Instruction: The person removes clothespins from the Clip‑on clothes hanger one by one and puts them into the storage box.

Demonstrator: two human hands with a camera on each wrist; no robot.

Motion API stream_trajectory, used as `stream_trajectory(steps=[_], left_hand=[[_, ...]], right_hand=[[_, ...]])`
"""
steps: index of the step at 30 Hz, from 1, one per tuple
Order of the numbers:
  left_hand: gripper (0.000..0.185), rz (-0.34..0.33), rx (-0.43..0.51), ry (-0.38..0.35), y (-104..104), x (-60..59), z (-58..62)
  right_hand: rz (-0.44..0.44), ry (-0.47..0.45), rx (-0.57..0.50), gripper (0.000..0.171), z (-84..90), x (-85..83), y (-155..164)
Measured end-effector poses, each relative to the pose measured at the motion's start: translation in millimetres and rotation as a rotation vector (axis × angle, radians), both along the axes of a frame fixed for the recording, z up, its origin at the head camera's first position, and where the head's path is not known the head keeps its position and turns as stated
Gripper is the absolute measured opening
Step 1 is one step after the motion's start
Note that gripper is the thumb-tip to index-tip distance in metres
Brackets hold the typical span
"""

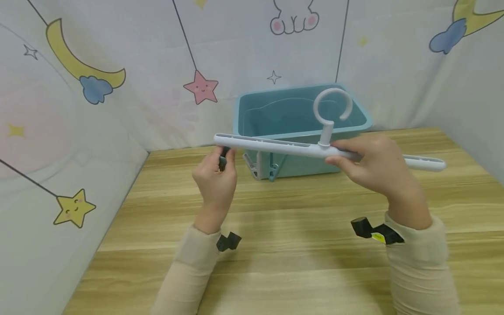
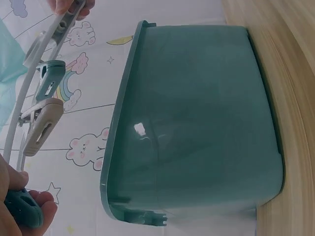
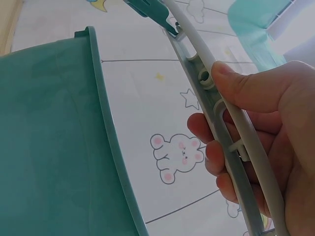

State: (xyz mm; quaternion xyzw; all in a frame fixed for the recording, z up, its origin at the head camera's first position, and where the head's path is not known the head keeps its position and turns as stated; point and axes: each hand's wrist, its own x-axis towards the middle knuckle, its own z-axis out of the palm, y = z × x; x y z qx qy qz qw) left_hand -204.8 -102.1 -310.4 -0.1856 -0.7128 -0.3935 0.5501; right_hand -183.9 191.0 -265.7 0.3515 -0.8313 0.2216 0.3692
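Observation:
A white plastic hanger with a ring-shaped hook is held up in front of the blue-green bin. My right hand grips its bar just right of the hook; in the right wrist view the fingers wrap around the hollow bar. At the hanger's left end, my left hand pinches a dark teal clip between thumb and fingers. Two more clips hang from the bar between my hands: a pale grey one and a teal one.
The open blue-green bin stands on the wooden table, close to the patterned fabric backdrop. Fabric walls rise on both sides. A small black device sits on each wrist.

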Motion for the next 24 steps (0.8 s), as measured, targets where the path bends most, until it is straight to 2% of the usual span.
stream_trajectory(steps=[5, 8, 13, 15, 24], left_hand=[[0.010, 0.119, -0.056, 0.087, 3.5, -4.3, -0.8], [0.011, 0.168, -0.082, 0.123, 4.4, -6.0, -0.9], [0.010, 0.228, -0.117, 0.139, 3.5, -7.3, 1.1], [0.011, 0.234, -0.116, 0.133, 2.5, -7.3, 1.8], [0.011, 0.145, -0.071, 0.100, 3.1, -9.7, 4.5]], right_hand=[[0.003, 0.007, -0.007, 0.075, 0.3, 0.4, 0.2], [0.009, 0.019, -0.011, 0.074, 0.9, 0.5, 0.3], [-0.002, 0.011, -0.007, 0.073, 1.8, 0.2, -0.8], [-0.009, 0.006, -0.005, 0.073, 1.7, 0.4, -2.2], [-0.022, 0.036, -0.001, 0.074, 3.5, 0.8, -2.3]])
